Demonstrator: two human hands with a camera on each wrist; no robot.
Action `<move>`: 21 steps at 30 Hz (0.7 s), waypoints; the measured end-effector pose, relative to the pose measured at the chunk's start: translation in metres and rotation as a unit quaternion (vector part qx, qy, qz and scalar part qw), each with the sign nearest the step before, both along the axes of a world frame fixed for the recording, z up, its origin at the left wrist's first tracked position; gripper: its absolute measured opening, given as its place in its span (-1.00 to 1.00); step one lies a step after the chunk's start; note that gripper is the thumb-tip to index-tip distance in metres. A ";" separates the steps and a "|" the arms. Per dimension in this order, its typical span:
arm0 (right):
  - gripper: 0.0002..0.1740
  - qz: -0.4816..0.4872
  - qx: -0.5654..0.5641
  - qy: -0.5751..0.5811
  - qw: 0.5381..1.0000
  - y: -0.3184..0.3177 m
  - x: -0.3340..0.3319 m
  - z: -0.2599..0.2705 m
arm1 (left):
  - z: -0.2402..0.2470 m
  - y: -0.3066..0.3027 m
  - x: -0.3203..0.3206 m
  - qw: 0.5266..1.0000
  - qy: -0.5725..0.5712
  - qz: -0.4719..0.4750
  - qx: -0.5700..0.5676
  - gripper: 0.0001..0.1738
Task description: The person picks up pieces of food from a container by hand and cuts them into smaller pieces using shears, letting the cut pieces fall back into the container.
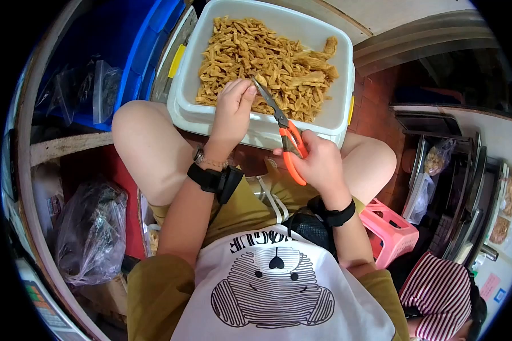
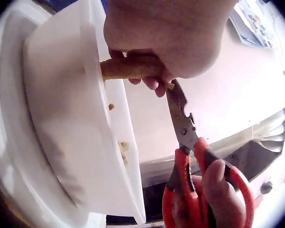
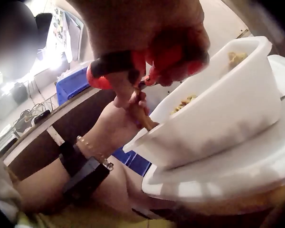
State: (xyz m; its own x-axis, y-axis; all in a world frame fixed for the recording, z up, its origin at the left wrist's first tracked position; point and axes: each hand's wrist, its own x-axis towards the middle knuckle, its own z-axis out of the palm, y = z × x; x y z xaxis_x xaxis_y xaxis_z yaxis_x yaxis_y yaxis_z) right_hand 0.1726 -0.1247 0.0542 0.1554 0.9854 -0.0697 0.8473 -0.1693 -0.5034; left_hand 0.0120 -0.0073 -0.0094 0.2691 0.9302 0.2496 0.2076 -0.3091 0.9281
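Over the near rim of a white plastic tub, my left hand holds a brown, wrinkled food strip, its upper part tucked in the fingers. In my right hand are scissors with orange-and-black handles and dark metal blades, pointing up and left. The blade tips meet the strip's end right beside the left fingertips. A heap of cut brown strips spreads over the tub's floor, with longer uncut-looking pieces at its right side. The right fingers wrap the handles in both wrist views.
Beneath the tub sits a second white container with yellow clips. Blue crates and a clear plastic bag lie to the left. A pink stool and a person in a striped top are at the lower right.
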 end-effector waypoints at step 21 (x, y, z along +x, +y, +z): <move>-0.30 0.022 -0.120 0.015 0.992 0.005 0.005 0.015 | -0.017 0.005 -0.001 0.973 -0.154 -0.063 -0.159 -0.83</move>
